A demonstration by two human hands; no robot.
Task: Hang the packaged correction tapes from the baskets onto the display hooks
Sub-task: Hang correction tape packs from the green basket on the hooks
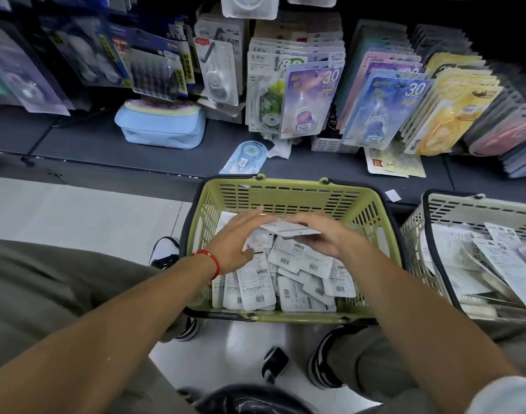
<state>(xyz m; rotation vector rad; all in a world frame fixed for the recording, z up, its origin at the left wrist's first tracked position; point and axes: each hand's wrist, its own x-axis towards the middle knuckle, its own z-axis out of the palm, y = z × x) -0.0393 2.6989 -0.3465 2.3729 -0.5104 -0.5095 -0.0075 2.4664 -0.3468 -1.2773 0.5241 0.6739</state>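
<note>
A green basket (288, 194) on the floor holds several white correction tape packs (255, 282), backs up with barcodes. Both my hands are over it. My right hand (324, 237) holds a small stack of packs (288, 228) above the pile, fingers curled under it. My left hand (236, 237), with a red cord at the wrist, reaches toward that stack with straight fingers, its fingertips at the stack's left end. Above the shelf, rows of hung correction tape packs (309, 100) fill the display hooks.
A white basket (452, 204) at right holds more packs. On the dark shelf lie a blue pouch (161, 127), a loose blue tape pack (246, 158) and a flat card (396, 164). My knees and shoes flank the green basket.
</note>
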